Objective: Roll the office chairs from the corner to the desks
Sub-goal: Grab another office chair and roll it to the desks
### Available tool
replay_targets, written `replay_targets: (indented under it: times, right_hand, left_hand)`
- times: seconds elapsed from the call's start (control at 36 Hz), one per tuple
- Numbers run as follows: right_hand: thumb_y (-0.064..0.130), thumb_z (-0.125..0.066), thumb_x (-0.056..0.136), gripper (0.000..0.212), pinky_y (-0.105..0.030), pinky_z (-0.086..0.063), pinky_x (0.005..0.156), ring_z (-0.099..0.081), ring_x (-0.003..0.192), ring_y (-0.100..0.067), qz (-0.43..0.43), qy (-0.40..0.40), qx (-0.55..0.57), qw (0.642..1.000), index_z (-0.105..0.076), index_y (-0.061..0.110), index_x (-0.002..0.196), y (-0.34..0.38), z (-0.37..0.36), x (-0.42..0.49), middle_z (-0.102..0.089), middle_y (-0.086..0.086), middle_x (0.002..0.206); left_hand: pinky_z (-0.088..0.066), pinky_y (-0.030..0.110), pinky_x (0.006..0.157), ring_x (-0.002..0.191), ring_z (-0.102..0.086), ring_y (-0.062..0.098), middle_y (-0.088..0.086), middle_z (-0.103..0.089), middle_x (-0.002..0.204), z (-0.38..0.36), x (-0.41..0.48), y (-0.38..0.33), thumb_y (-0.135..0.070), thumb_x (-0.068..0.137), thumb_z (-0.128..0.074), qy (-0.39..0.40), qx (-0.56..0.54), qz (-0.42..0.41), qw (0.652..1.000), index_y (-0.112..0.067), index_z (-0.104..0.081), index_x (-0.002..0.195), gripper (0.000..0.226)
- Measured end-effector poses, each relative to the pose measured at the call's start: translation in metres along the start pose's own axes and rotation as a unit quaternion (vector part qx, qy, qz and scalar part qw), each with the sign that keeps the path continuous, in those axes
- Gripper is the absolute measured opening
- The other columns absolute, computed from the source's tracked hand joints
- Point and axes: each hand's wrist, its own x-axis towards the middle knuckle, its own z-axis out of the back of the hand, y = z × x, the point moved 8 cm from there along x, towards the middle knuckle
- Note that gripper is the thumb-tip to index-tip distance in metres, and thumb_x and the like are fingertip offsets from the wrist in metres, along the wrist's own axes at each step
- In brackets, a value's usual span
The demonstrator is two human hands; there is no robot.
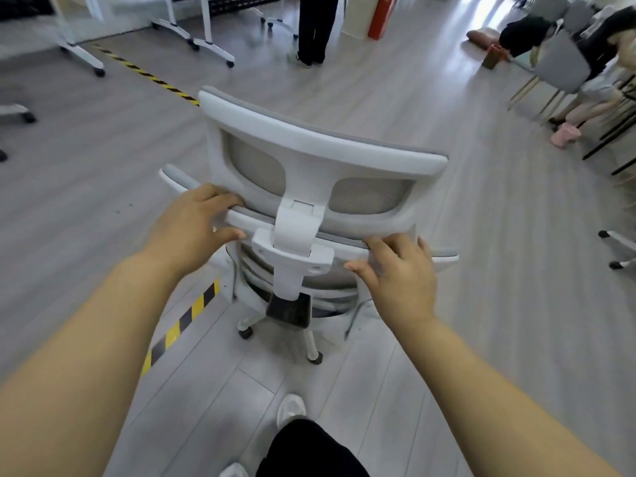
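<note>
Now: the step in hand, I judge, is rolling; the office chair [309, 139] stands on open floor [481, 304], astride the striped tape [182, 325].
Fingers: left hand [196, 228] and right hand [399, 277] both clamp the backrest's top edge.
Next: steer it toward the white-legged desks [208, 29] ahead-left.

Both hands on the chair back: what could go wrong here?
A person in dark trousers stands ahead of the white-framed grey mesh office chair; pushed on, it may hit them. The left hand and right hand grip only the backrest's top edge, so steering may be loose, and a white castered leg sits near on the right.
</note>
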Motion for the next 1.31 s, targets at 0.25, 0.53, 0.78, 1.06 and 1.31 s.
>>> replay_targets:
  times: [0.25, 0.53, 0.78, 1.06, 1.31]
  right_hand:
    - [0.055, -0.057, 0.080, 0.047, -0.036, -0.043, 0.072, -0.054, 0.075, -0.021, 0.023, -0.026, 0.061, 0.998, -0.071, 0.013, 0.096, 0.009, -0.056, 0.060, -0.060, -0.005, 0.081]
    - [0.061, -0.044, 0.085, 0.050, -0.034, -0.031, 0.077, -0.047, 0.084, -0.016, 0.076, -0.024, 0.051, 0.995, -0.068, 0.020, 0.098, 0.020, -0.135, 0.167, -0.063, -0.001, 0.090]
    - [0.062, -0.037, 0.088, 0.054, -0.033, -0.029, 0.081, -0.045, 0.087, -0.016, 0.127, -0.012, 0.102, 0.987, -0.068, 0.020, 0.100, 0.018, -0.204, 0.262, -0.062, -0.002, 0.092]
    - [0.065, -0.038, 0.086, 0.057, -0.030, -0.028, 0.085, -0.045, 0.086, -0.014, 0.164, 0.022, 0.153, 0.974, -0.069, 0.021, 0.102, 0.030, -0.287, 0.377, -0.061, -0.003, 0.093]
    - [0.059, -0.051, 0.080, 0.048, -0.029, -0.028, 0.086, -0.049, 0.087, -0.015, 0.183, 0.050, 0.169, 0.967, -0.070, 0.020, 0.101, 0.069, -0.373, 0.493, -0.061, -0.002, 0.091]
  left_hand:
    - [-0.038, 0.041, 0.098, 0.118, -0.046, 0.024, -0.001, -0.054, 0.126, 0.015, 0.060, 0.046, -0.027, 0.076, -0.074, -0.013, 0.011, 0.007, 1.000, -0.019, -0.062, 0.117, 0.044]
    - [-0.042, 0.039, 0.095, 0.115, -0.048, 0.024, -0.001, -0.054, 0.128, 0.041, 0.135, 0.102, -0.025, 0.078, -0.073, -0.045, 0.040, 0.087, 0.994, -0.017, -0.060, 0.121, 0.045]
    - [-0.035, 0.035, 0.102, 0.125, -0.041, 0.022, 0.003, -0.046, 0.136, 0.051, 0.198, 0.139, -0.027, 0.082, -0.069, -0.073, 0.028, 0.144, 0.986, -0.015, -0.056, 0.127, 0.047]
    - [-0.030, 0.039, 0.107, 0.129, -0.037, 0.026, 0.005, -0.050, 0.136, 0.068, 0.280, 0.205, -0.035, 0.080, -0.068, -0.123, 0.091, 0.176, 0.973, -0.014, -0.055, 0.129, 0.054]
    - [-0.028, 0.035, 0.108, 0.125, -0.040, 0.024, 0.004, -0.053, 0.131, 0.104, 0.368, 0.279, -0.034, 0.077, -0.072, -0.175, 0.099, 0.209, 0.957, -0.017, -0.060, 0.122, 0.050]
